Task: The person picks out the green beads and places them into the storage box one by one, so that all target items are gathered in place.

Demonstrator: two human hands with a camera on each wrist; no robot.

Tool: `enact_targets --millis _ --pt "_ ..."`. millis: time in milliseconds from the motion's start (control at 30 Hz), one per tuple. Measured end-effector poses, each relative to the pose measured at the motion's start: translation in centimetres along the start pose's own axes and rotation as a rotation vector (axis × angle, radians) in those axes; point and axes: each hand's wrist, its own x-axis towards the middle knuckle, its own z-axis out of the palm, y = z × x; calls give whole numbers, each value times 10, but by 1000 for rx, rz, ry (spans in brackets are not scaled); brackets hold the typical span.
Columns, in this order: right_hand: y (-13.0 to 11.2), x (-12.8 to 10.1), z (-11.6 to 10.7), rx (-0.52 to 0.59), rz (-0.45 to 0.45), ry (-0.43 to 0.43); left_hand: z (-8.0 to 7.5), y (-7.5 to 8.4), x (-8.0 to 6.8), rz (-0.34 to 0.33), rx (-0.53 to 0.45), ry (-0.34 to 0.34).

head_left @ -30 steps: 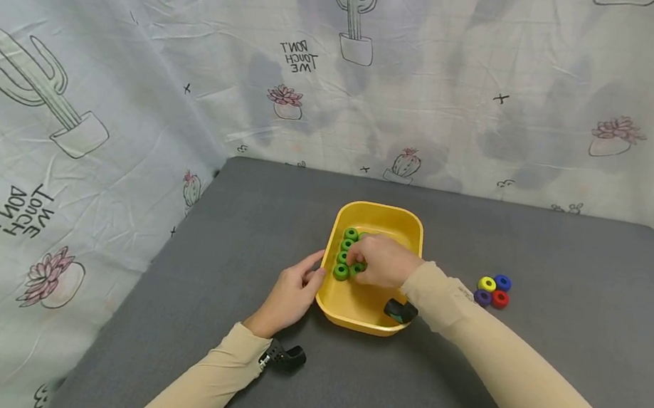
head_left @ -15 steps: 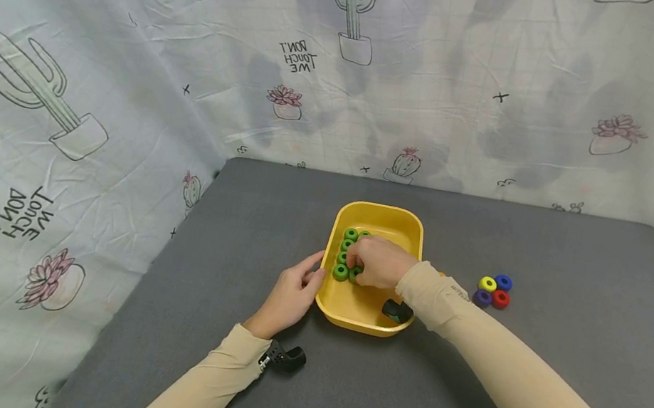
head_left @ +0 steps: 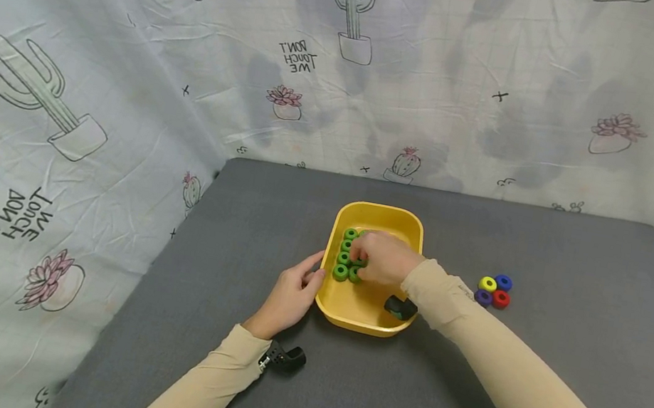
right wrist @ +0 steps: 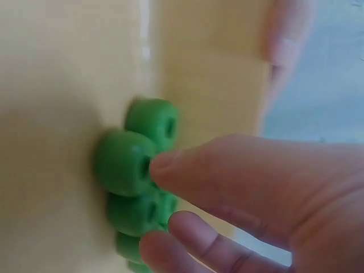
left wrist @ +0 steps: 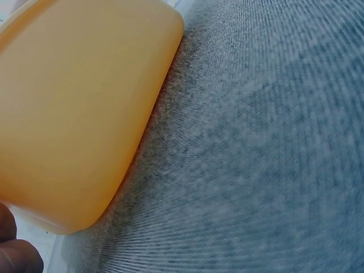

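Observation:
Inside a yellow tray (head_left: 347, 314), green ring-shaped beads (head_left: 341, 273) stand in two columns against the left wall. My right hand (head_left: 385, 258) is over the second column, hiding part of it. In the right wrist view its thumb (right wrist: 216, 170) overlaps the hole of the nearest green bead (right wrist: 120, 162), while two fingertips lie over beads farther along, apart from the thumb. My left hand (head_left: 290, 295) rests against the tray's left side, fingers along the outer wall. The left wrist view shows its fingertips (left wrist: 20, 256) beside the tray wall (left wrist: 85, 114).
Right of the tray, a yellow bead (head_left: 487, 284), a blue bead (head_left: 503, 283), a purple bead (head_left: 483, 298) and a red bead (head_left: 501, 299) sit grouped on the grey table (head_left: 274, 206). A printed curtain (head_left: 424, 90) hangs behind the table.
My right hand has shifted slightly right and up from the nearest bead of the second column, uncovering more of it. The left hand and the tray have stayed put.

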Motion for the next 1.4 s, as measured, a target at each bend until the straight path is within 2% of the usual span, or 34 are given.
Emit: enact_targets --millis 267,633,833,1400 --pt "0 -17 -20 103 -32 84 0 2 0 -23 -12 -7" --pt "4 -49 -29 138 -23 189 0 1 -1 -13 0 -10" --pt "2 -74 -32 129 -19 286 0 1 -1 -21 -13 -7" --pt "-2 -148 -47 14 138 540 2 1 -2 -16 -40 12"
